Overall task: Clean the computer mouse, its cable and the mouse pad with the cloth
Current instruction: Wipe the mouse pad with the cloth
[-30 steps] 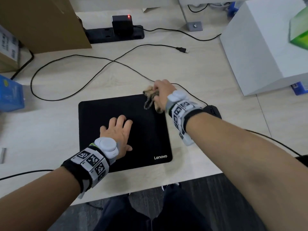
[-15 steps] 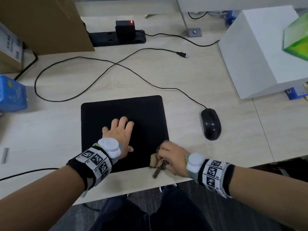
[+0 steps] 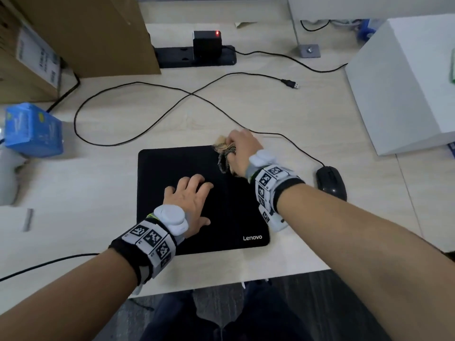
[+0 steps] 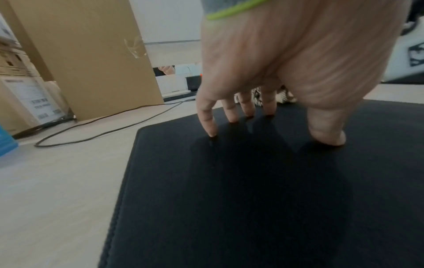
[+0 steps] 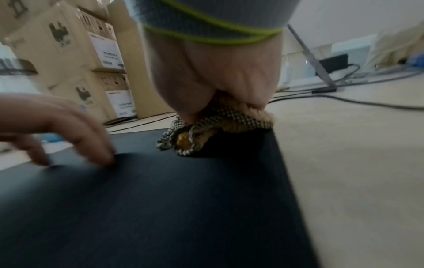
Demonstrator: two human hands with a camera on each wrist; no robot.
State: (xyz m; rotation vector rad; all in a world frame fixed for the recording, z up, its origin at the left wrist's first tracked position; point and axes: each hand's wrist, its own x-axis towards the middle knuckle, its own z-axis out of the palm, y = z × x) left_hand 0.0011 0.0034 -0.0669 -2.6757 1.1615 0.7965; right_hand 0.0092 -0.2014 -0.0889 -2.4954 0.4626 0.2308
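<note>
Right hand (image 3: pixel 242 150) grip: fingers curled around bunched cloth (image 3: pixel 224 156), pressed onto far right corner of mouse pad (image 3: pixel 172 166). Left hand (image 3: pixel 188 205) grip: holding nothing, fingers spread, fingertips (image 4: pixel 212 131) pressing on pad centre. Pad flat on worktop (image 3: pixel 110 193). Mouse (image 3: pixel 330 182) just right of pad, on worktop; cable (image 3: pixel 138 82) looped beyond pad.

Soft even indoor light, dim wrist views, faint shadows under fingers, motion blur, wide-angle bending at edges
</note>
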